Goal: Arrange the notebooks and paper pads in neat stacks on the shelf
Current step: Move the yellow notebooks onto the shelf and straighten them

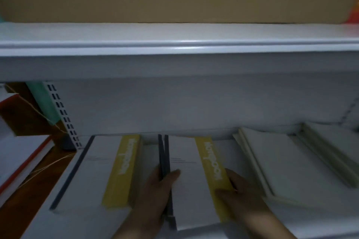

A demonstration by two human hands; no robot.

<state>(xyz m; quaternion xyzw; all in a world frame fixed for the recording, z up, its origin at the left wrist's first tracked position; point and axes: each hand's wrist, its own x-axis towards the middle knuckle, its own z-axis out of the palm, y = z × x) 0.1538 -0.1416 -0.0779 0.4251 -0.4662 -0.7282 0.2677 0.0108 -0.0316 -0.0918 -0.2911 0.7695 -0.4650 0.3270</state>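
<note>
Both arms reach in from 6 o'clock. Left hand (160, 190) curls round the notebook stack (187, 198) at its 9 o'clock spine. Right hand (241, 197) pinches the 3 o'clock edge, thumb on top.

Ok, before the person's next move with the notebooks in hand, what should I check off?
1. Left hand gripping the spine side of the middle notebooks: ok.
2. Right hand holding their yellow-banded side: ok.
3. Their dark spines flush: not ok, splayed at the far end.
4. Clear of the left notebook: ok, a gap shows.
5. Paper pads squared up: cannot tell, blurred.
</note>
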